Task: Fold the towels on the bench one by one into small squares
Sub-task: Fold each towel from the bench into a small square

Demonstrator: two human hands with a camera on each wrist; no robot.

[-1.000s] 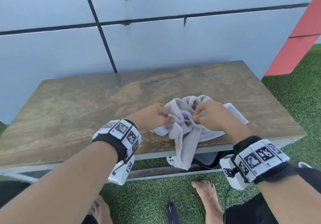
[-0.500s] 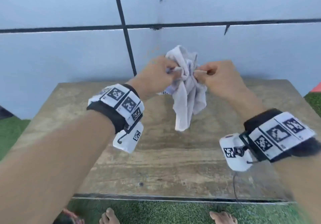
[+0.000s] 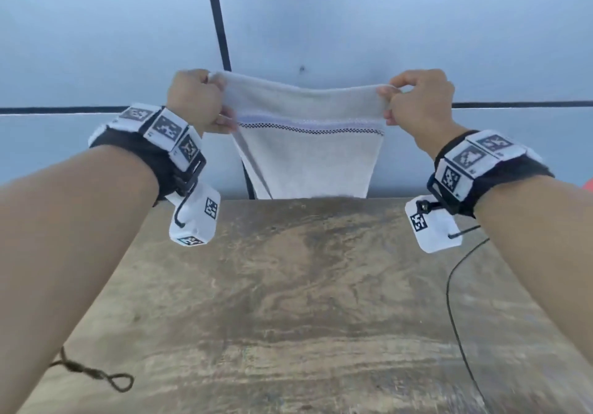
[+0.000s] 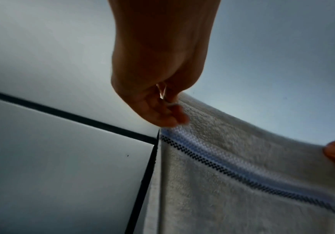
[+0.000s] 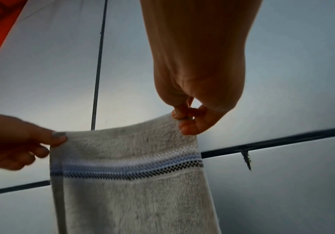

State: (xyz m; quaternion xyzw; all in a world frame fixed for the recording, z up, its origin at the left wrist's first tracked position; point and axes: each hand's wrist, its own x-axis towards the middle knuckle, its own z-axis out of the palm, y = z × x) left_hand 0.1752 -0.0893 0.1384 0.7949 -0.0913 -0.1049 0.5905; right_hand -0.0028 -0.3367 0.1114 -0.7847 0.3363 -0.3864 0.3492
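Observation:
A pale grey towel (image 3: 308,160) with a blue and black checked stripe hangs spread out in the air above the far edge of the wooden bench (image 3: 305,301). My left hand (image 3: 205,99) pinches its top left corner, and my right hand (image 3: 407,99) pinches its top right corner. The top edge sags slightly between them. In the left wrist view the left hand (image 4: 166,110) grips the towel (image 4: 242,182) at its corner. The right wrist view has the right hand (image 5: 184,120) pinching the towel (image 5: 132,182), whose lower end falls out of sight behind the bench edge.
A light blue panelled wall (image 3: 385,28) with dark seams stands right behind the bench. A thin black cable (image 3: 455,301) trails from my right wrist over the bench top. A loop of dark cord (image 3: 106,378) hangs by my left forearm.
The towel went from a crumpled heap on the bench up into the air. My hands then moved apart along its top edge, spreading it flat.

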